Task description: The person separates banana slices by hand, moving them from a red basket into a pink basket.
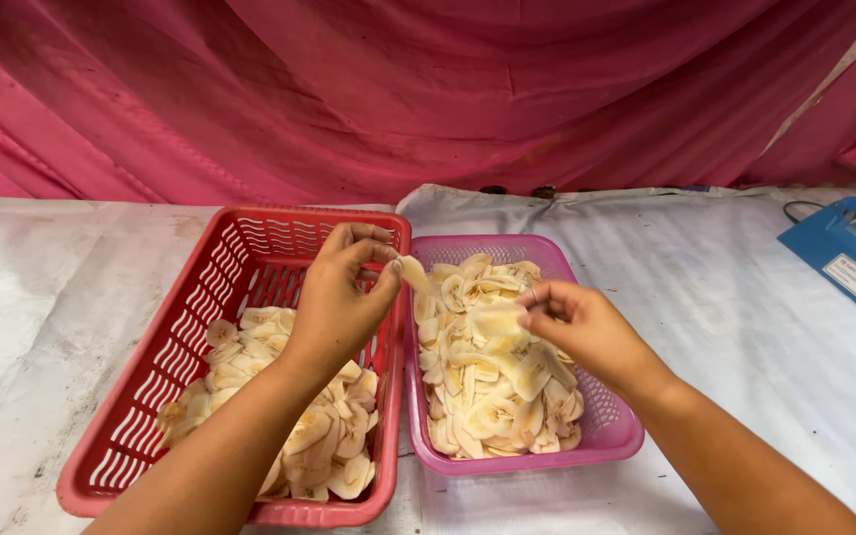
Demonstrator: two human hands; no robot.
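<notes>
— Pinching one pale slice (412,272) between thumb and fingertips, the left hand (341,302) holds it above the shared wall where the red basket (151,396) meets the pink basket (601,431). Confirm?

— Confirmed. The slice projects from the pinch toward the pink basket, long axis tilted, lower end pointing down and away from the red basket.

— State of the right hand (587,332)?

— Fingers drawn together over the heap of slices (492,376) inside the pink basket; whether they grip a slice cannot be told.

— Which hand is nearer the held slice?

— The left grips it. The right sits just beside it, further over the pink basket. A blue device (849,258) lies well apart from the pink basket, on the far side from the red one.
</notes>
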